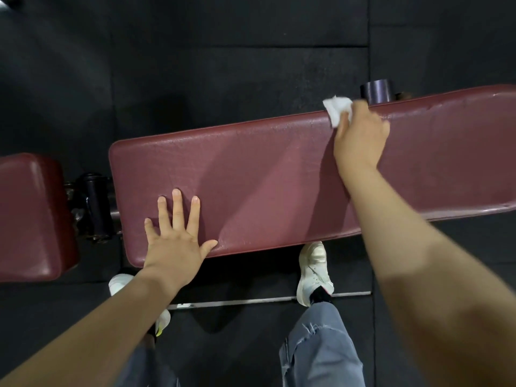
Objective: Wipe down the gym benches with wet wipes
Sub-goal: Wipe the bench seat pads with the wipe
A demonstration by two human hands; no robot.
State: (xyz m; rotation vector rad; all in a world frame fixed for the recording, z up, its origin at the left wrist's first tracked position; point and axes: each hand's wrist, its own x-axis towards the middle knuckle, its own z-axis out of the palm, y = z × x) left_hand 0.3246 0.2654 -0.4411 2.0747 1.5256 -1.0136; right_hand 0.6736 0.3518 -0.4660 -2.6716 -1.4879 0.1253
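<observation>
Seat pad (28, 216): maroon, at the far left, separated from the long pad by a gap where the dark hinge tube (95, 205) shows. I judge it still needs a check for wiping; nothing here tells me its condition.
Left hand (174, 241): my fingers are straight and spread, palm flat on the near left part of the pad, holding nothing. Its job is bracing; I keep the weight light so it does not smear the surface under it.
Bench pad (265, 191): the long maroon cushion runs from centre left to the right edge, tilted slightly up to the right. A faint sheen and speckling show near the far edge; I cannot tell whether that is moisture or wear.
Shoes (314, 272): my feet stand on the dark rubber floor (223, 65) just beside the near edge of the pad.
Wet wipe (336, 107): white, bunched, sitting on the far edge of the pad.
Right hand (360, 132): my fingers are curled round the wipe, pressing it onto the far rim.
Step in hand: wiping along the far edge seam.
Technique: keep the wipe flat under the fingers, overlap each pass, follow the rim, then work toward the near edge.
Caution: relocate the bracing hand before wiping its area.
</observation>
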